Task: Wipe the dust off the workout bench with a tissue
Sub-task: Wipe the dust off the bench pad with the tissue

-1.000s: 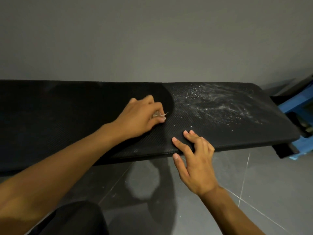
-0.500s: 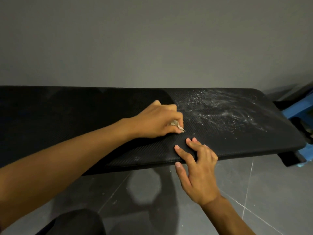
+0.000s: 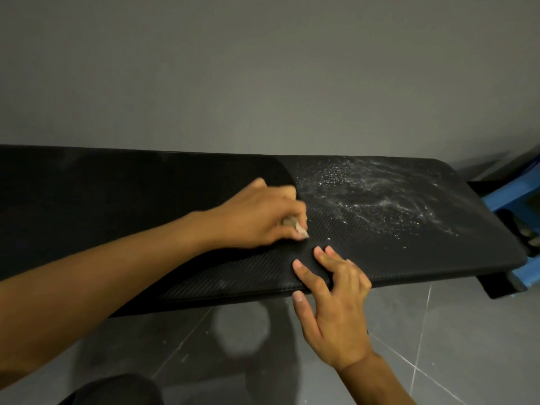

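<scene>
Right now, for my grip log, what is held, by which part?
Left hand grips the tissue by its bunched body, corner protruding; right hand rests on the bench.

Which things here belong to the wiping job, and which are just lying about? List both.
Job: workout bench; dust on its right part; tissue, gripped in left hand; right hand, resting on the near edge.
Lying about: blue object beyond the bench's right end.
</scene>
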Available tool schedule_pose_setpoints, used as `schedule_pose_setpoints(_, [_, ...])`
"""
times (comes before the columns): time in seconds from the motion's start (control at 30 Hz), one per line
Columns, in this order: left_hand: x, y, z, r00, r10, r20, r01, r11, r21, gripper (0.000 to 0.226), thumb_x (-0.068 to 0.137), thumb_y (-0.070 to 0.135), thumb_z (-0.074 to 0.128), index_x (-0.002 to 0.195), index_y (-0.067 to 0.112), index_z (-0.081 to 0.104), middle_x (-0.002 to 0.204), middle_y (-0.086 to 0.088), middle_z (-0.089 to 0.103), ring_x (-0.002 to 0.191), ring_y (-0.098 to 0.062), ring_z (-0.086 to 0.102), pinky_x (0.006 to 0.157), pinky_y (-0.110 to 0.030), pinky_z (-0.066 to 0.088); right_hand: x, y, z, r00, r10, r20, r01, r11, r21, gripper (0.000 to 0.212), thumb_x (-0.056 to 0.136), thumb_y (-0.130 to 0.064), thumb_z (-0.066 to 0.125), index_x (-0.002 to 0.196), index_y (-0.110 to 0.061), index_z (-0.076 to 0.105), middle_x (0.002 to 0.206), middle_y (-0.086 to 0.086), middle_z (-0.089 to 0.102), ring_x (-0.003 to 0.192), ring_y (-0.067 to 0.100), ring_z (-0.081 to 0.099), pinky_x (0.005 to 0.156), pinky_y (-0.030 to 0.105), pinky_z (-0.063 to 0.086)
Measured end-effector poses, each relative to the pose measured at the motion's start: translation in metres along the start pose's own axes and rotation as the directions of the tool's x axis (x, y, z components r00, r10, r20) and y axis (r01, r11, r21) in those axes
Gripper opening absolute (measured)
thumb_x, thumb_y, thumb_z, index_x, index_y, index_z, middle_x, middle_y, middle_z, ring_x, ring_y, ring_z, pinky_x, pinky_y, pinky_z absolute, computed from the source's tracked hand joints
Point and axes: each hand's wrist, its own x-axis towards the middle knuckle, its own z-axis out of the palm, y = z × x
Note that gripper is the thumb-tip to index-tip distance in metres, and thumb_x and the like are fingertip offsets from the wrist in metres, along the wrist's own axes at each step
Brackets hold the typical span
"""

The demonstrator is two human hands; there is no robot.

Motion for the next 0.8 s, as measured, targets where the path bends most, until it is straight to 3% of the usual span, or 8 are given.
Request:
schedule_pose_setpoints(0.1, [0.031,-0.028,-0.003,0.969,-0.196,-0.152,0.206,0.977,0.052,0.020,0.093,0.053,0.060,0.106,0.037,0.064,0.103,0.010,0.055,0.100,-0.013,0.059,0.090,-0.037,0.034,-0.001,0.001,-0.001,1.000,0.001,0.003,-0.001,1.000,-0.005,0.038,0.098,-0.045,0.045,0.133,-0.032,0.052,0.140,0.007,0.045,0.138,0.027,0.041,0.111,0.048,0.028])
schedule_pose_setpoints(0.2, [0.056,-0.053,-0.011,0.913,-0.351,-0.208,0.380,0.917,0.122,0.024,0.098,0.047,0.056,0.113,0.029,0.063,0.110,0.002,0.054,0.102,-0.022,0.060,0.090,-0.037,0.030,-0.002,0.000,-0.001,1.000,0.007,0.000,-0.007,1.000,0.001,0.039,0.096,-0.043,0.047,0.133,-0.032,0.052,0.140,0.007,0.046,0.138,0.027,0.041,0.111,0.048,0.028])
schedule_pose_setpoints(0.27, [0.059,-0.054,-0.013,0.929,-0.328,-0.172,0.352,0.926,0.134,0.025,0.098,0.046,0.057,0.114,0.028,0.062,0.113,-0.001,0.056,0.103,-0.023,0.060,0.094,-0.038,0.033,-0.002,0.000,0.000,1.000,0.015,0.002,-0.015,1.000,0.006,0.038,0.100,-0.045,0.042,0.134,-0.032,0.052,0.140,0.006,0.046,0.138,0.027,0.041,0.111,0.047,0.027])
schedule_pose_setpoints(0.4, [0.044,-0.032,-0.007,0.997,-0.070,0.027,0.068,0.996,0.059,0.020,0.093,0.050,0.061,0.108,0.037,0.063,0.109,0.010,0.056,0.099,-0.006,0.056,0.091,-0.031,0.033,-0.001,0.001,0.001,1.000,0.011,-0.006,-0.011,1.000,0.008,0.039,0.102,-0.049,0.036,0.134,-0.034,0.051,0.140,0.006,0.046,0.138,0.027,0.042,0.112,0.046,0.026])
schedule_pose_setpoints(0.47, [0.049,-0.039,-0.010,0.992,-0.130,-0.008,0.130,0.990,0.050,0.021,0.094,0.052,0.059,0.108,0.037,0.063,0.108,0.011,0.056,0.100,-0.007,0.056,0.092,-0.033,0.032,-0.001,0.002,0.002,1.000,0.014,-0.006,-0.014,1.000,-0.002,0.039,0.102,-0.049,0.036,0.134,-0.034,0.051,0.140,0.006,0.046,0.138,0.027,0.042,0.111,0.048,0.028])
schedule_pose_setpoints(0.6, [0.076,-0.060,-0.018,0.901,-0.403,-0.162,0.416,0.908,0.054,0.023,0.099,0.046,0.056,0.112,0.029,0.063,0.107,0.004,0.050,0.106,-0.023,0.058,0.098,-0.040,0.031,-0.002,0.001,0.003,1.000,0.006,-0.006,-0.006,1.000,-0.001,0.039,0.102,-0.049,0.035,0.135,-0.033,0.051,0.141,0.006,0.046,0.138,0.027,0.042,0.111,0.048,0.027])
schedule_pose_setpoints(0.67, [0.081,-0.057,-0.014,0.927,-0.357,-0.114,0.364,0.930,0.052,0.020,0.098,0.044,0.058,0.110,0.030,0.064,0.106,0.006,0.049,0.106,-0.023,0.059,0.097,-0.038,0.031,-0.001,0.002,0.002,1.000,0.009,-0.006,-0.009,1.000,-0.006,0.039,0.102,-0.049,0.035,0.134,-0.033,0.051,0.141,0.006,0.045,0.138,0.027,0.041,0.110,0.048,0.028])
schedule_pose_setpoints(0.8, [0.059,-0.034,-0.003,0.994,-0.111,0.008,0.111,0.994,-0.023,0.016,0.093,0.048,0.063,0.105,0.037,0.063,0.109,0.009,0.058,0.102,-0.009,0.059,0.093,-0.034,0.033,-0.002,0.001,0.003,1.000,0.000,-0.021,0.000,1.000,-0.013,0.039,0.102,-0.049,0.034,0.134,-0.033,0.051,0.140,0.007,0.045,0.137,0.028,0.042,0.108,0.049,0.029])
